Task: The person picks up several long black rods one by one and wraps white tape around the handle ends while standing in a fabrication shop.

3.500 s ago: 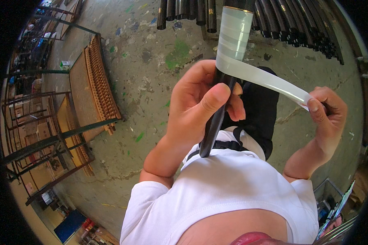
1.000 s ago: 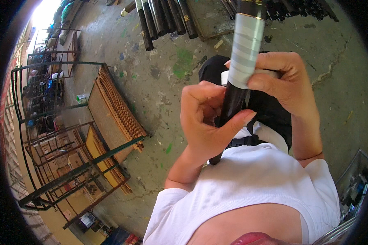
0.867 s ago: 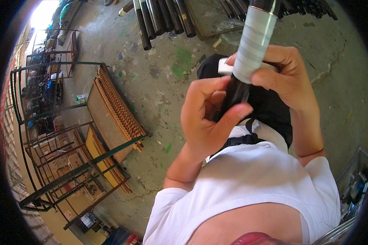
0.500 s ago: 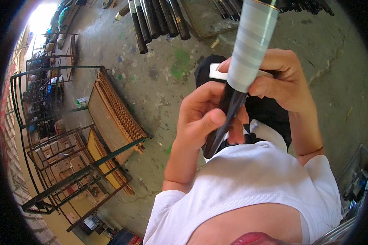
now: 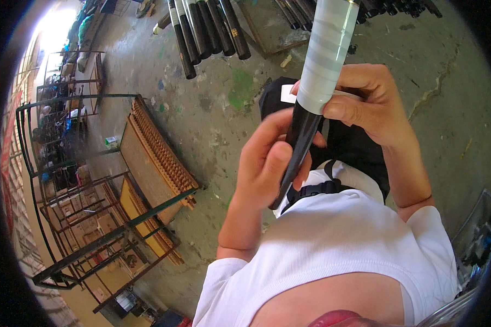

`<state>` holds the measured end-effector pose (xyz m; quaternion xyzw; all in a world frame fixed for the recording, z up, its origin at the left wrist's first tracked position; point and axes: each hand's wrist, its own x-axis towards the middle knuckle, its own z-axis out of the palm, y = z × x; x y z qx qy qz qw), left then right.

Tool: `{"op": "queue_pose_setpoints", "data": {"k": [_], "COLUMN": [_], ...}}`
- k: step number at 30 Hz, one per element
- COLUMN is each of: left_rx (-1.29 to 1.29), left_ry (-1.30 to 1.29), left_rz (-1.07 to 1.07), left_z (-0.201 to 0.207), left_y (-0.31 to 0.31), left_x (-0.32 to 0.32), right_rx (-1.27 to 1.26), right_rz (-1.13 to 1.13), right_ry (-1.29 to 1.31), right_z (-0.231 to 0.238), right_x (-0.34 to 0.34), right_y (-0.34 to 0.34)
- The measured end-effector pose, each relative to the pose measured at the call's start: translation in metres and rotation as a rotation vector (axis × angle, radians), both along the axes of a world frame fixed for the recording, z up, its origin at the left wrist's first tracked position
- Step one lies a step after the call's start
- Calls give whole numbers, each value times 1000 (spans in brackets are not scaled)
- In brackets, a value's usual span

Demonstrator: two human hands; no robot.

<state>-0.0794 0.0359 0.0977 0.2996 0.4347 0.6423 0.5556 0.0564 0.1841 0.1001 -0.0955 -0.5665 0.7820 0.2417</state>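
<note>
Black tapered pole (image 5: 301, 136), its upper part spirally wrapped in glossy white tape (image 5: 324, 60), slanting before the torso, bare lower end within the loosely curled left hand (image 5: 263, 163), tape's lower edge pinched by the right hand (image 5: 372, 109); dark metal rack (image 5: 120, 231) holding ridged brown panels (image 5: 162, 155); black tubes (image 5: 213, 30) ranged beyond.

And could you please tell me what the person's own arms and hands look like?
Both the left hand and the right hand are bare, with no gloves and no watch or bracelet in sight. The arms are uncovered below the short white sleeves of a white top. No ring shows on the visible fingers.
</note>
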Motion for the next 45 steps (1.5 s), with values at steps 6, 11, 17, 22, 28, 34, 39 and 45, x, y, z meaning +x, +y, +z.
{"op": "queue_pose_setpoints", "data": {"k": [6,11,17,22,28,34,39,45], "left_rx": [174,63,127,293,12,97,207,227], "left_ry": [649,-205,1037,1062,-159,1107,432,168], "left_rz": [247,-203,436,442,-187,290,229,24], "left_z": [-14,-17,-12,-25,-9,-6,-26,-15], "left_y": [3,0,1,2,-2,2,-1,2], "left_x": [4,-12,20,8,-8,17,17,12], "right_rx": [193,86,263,113,58,368,211,186], "right_rz": [-323,-50,-357,-259,88,-182,82,98], "right_ry": [-113,8,-122,-119,-27,-284,49,-41], "right_z": [2,-7,11,12,6,15,-6,2], "right_x": [-4,-1,-3,0,-2,-6,-2,5], "right_y": [-15,-3,-22,-17,7,-18,1,8]}}
